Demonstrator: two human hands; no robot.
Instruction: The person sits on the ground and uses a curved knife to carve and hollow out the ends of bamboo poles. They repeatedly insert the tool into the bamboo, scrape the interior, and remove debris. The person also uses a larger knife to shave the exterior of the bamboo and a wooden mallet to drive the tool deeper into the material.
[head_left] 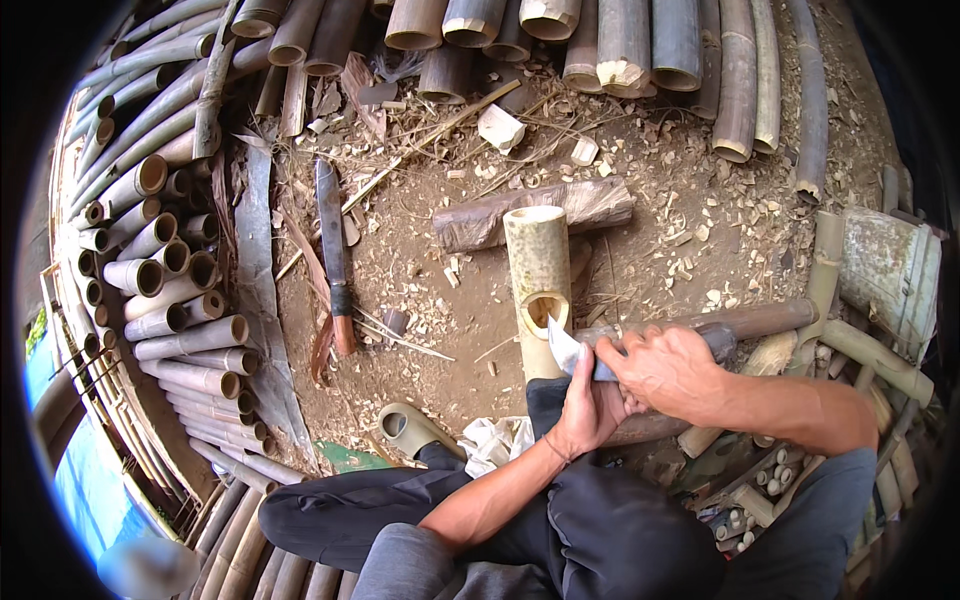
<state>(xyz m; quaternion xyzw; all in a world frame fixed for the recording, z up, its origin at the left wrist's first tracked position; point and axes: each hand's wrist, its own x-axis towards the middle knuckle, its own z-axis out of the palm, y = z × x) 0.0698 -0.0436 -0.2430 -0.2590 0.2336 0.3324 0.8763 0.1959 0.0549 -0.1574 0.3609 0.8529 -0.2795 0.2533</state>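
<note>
A pale bamboo tube (536, 255) points away from me in front of my legs, its open cut end farthest off. A hole (545, 311) is cut in its upper side. The tip of a knife's bright blade (564, 346) is at the near edge of that hole. My left hand (585, 411) is closed about the knife, its thumb laid along the blade. My right hand (668, 372) is closed on the knife just to the right, its fingers against the left hand. The knife's handle is mostly hidden by my hands.
Under the tube's far part lies a rough wood block (590, 208). A machete (332, 240) lies on the dirt to the left. Bamboo poles are stacked at left (195, 290) and far (625, 45). A brown pole (770, 320) lies beyond my right forearm. Wood chips cover the ground.
</note>
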